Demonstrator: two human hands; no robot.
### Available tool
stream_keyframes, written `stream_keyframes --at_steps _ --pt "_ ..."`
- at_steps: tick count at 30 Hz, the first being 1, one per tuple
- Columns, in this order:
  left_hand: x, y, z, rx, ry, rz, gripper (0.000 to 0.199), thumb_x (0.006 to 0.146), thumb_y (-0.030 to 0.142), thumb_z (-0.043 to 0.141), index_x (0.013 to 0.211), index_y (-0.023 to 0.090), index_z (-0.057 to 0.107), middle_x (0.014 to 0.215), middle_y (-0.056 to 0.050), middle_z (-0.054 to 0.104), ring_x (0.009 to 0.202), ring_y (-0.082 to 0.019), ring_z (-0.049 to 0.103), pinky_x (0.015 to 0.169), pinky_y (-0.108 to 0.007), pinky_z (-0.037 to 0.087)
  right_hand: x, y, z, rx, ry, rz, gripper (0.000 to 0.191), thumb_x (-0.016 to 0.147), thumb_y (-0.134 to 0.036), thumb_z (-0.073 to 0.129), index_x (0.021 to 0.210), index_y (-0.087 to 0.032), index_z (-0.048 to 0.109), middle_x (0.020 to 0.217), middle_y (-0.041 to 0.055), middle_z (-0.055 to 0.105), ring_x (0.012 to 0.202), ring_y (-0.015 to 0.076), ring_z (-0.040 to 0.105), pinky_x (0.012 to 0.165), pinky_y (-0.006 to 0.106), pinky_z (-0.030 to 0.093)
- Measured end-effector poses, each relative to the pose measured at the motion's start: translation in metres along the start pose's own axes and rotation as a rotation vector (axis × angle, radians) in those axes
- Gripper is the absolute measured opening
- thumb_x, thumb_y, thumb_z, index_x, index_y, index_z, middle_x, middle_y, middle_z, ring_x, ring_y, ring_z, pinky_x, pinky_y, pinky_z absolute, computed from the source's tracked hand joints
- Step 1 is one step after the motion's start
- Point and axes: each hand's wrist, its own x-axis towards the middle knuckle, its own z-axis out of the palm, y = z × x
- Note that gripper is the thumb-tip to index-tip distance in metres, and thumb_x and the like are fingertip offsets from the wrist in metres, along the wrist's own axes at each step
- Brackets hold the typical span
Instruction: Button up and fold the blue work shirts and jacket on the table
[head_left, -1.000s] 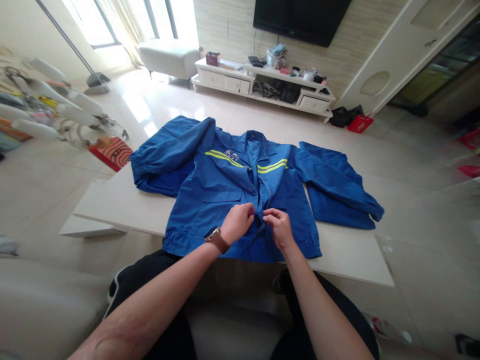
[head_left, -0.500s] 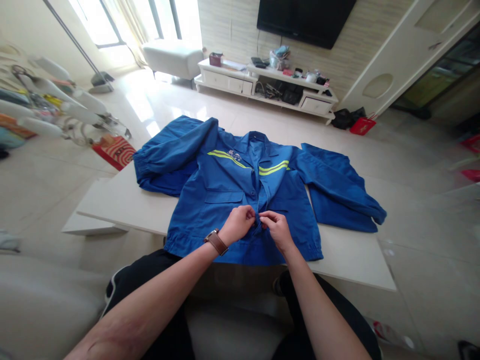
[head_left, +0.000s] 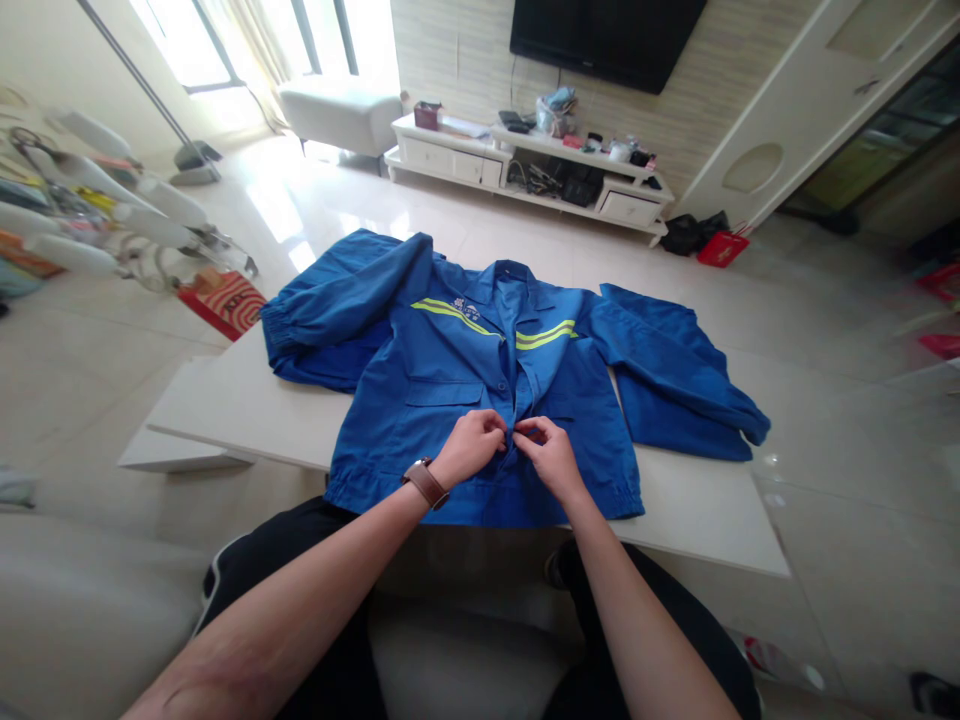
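A blue work jacket (head_left: 442, 440) with yellow-green striped bands lies spread front side up, collar away from me and hem towards me. Its upper front hangs apart in a V. At the lower front opening, my left hand (head_left: 474, 443), with a brown-strapped watch (head_left: 426, 483) on the wrist, pinches one front edge. Just across from it my right hand (head_left: 547, 452) pinches the other edge between thumb and fingers. The fingertips nearly meet, and what lies between them is hidden. A round button (head_left: 502, 386) shows on the front above my hands.
The jacket lies on a white table (head_left: 705, 510), its sleeves reaching over both sides. More folded blue cloth (head_left: 675, 420) lies under the sleeves. A red patterned bag (head_left: 223, 300) stands left of the table. Beyond are a white TV cabinet (head_left: 442, 158) and a grey bench (head_left: 341, 112).
Both hands stay at the same spot on the jacket front. The right fingers have shifted slightly and lie a bit straighter. The whole view has moved a little.
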Motion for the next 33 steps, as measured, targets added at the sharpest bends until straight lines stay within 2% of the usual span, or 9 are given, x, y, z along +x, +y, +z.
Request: stream_keyframes --at_steps 3,7,11,20,25,33 --pt "-0.001 0.002 0.000 -0.021 -0.005 -0.017 0.015 0.082 0.022 0.057 0.078 0.017 0.070 0.069 -0.004 0.072 0.067 -0.016 0.067 0.063 -0.024 0.048 0.001 0.000 0.001 -0.003 -0.020 -0.003 0.023 0.073 -0.040 0.073 0.083 -0.019 0.076 0.086 0.0056 0.073 0.075 0.0189 0.061 0.075 0.033 0.051" --pt "-0.003 0.007 0.000 -0.013 0.015 -0.048 0.028 0.086 0.042 0.066 0.078 0.016 0.070 0.068 -0.004 0.071 0.064 -0.016 0.064 0.059 -0.024 0.043 -0.001 -0.003 0.002 0.004 -0.042 -0.028 0.024 0.074 -0.041 0.073 0.082 -0.019 0.076 0.087 0.0053 0.070 0.075 0.0186 0.061 0.074 0.033 0.051" --pt "-0.001 0.006 0.002 0.028 0.037 -0.046 0.021 0.085 0.033 0.067 0.075 0.015 0.069 0.067 -0.003 0.069 0.064 -0.015 0.061 0.059 -0.024 0.040 -0.004 -0.004 0.004 -0.021 -0.056 -0.046 0.026 0.071 -0.043 0.079 0.081 -0.019 0.075 0.089 0.0053 0.069 0.073 0.0175 0.060 0.069 0.031 0.050" --pt "0.001 0.002 0.007 0.081 0.068 -0.015 0.017 0.087 0.025 0.062 0.073 0.016 0.065 0.067 0.000 0.066 0.064 -0.013 0.056 0.061 -0.024 0.037 -0.006 -0.007 0.007 -0.095 -0.012 -0.143 0.016 0.077 -0.034 0.072 0.071 -0.021 0.066 0.081 0.0018 0.062 0.068 0.0153 0.057 0.064 0.029 0.047" --pt "0.002 -0.001 0.009 0.007 0.090 -0.026 0.005 0.084 0.022 0.064 0.084 0.018 0.061 0.064 0.004 0.062 0.059 -0.011 0.054 0.058 -0.022 0.036 -0.007 -0.010 0.007 -0.119 0.002 -0.146 0.013 0.080 -0.032 0.067 0.072 -0.021 0.065 0.080 0.0022 0.062 0.070 0.0165 0.058 0.066 0.030 0.047" --pt "0.009 -0.015 0.013 -0.157 0.085 -0.030 0.011 0.079 0.015 0.059 0.089 0.019 0.057 0.059 0.006 0.059 0.055 -0.011 0.055 0.055 -0.021 0.037 -0.007 -0.010 0.007 -0.139 0.013 -0.146 0.010 0.082 -0.030 0.065 0.076 -0.021 0.066 0.083 0.0029 0.063 0.071 0.0172 0.058 0.068 0.031 0.048"
